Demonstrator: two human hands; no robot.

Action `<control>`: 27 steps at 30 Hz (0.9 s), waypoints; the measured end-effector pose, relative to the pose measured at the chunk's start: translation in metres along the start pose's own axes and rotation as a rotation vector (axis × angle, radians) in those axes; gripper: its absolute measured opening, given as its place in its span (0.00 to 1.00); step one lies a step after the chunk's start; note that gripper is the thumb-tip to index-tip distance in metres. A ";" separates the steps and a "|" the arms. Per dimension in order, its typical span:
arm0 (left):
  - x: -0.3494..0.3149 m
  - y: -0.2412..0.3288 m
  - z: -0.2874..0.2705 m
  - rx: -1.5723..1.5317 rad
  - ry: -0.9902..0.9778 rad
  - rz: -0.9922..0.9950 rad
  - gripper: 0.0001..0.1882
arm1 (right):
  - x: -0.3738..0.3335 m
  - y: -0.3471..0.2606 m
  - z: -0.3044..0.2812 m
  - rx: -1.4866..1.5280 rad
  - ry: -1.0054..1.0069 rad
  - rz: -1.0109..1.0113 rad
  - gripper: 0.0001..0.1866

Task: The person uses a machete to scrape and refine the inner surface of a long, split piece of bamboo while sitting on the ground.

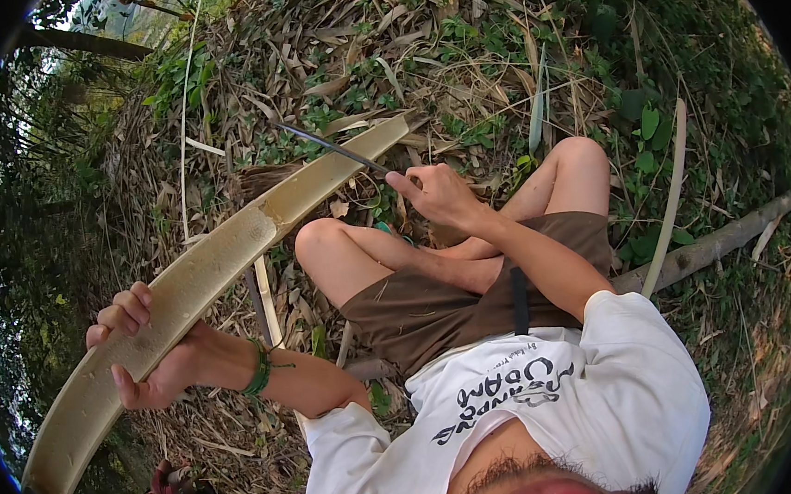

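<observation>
A long split half of a bamboo stem (pixel 220 261), pale and hollow side up, slants from the lower left to the upper middle. My left hand (pixel 158 354) is closed around its edges near the lower-left end, fingers over one rim and thumb at the other. Inside the bamboo a node wall crosses the hollow about midway. My right hand (pixel 438 197) grips a knife (pixel 327 145); its handle is mostly hidden in my fist. The thin dark blade crosses over the bamboo near its far end. Whether the edge touches the bamboo, I cannot tell.
I sit cross-legged on ground covered with dry leaves (pixel 324 48) and low green plants. A thick branch (pixel 720 245) lies at the right, with a pale bamboo strip (pixel 670 197) across it. Another thin strip (pixel 188 115) stands at the far left. Something dark red (pixel 173 487) is at the lower left.
</observation>
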State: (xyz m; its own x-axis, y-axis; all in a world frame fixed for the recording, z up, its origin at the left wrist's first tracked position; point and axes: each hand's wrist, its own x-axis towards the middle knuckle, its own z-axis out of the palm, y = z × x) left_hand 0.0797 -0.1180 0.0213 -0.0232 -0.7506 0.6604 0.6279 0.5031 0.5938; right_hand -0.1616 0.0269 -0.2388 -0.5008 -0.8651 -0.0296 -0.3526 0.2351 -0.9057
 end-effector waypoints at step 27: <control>-0.019 -0.006 0.027 0.064 0.112 0.031 0.18 | -0.017 0.119 -0.055 -0.065 -0.176 0.700 0.44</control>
State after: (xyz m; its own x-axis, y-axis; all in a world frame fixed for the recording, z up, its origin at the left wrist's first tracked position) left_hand 0.0549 -0.0956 0.0176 0.0849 -0.7754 0.6257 0.5756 0.5508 0.6044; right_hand -0.2385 0.0943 -0.3232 -0.4935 -0.5594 -0.6660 -0.0451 0.7812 -0.6227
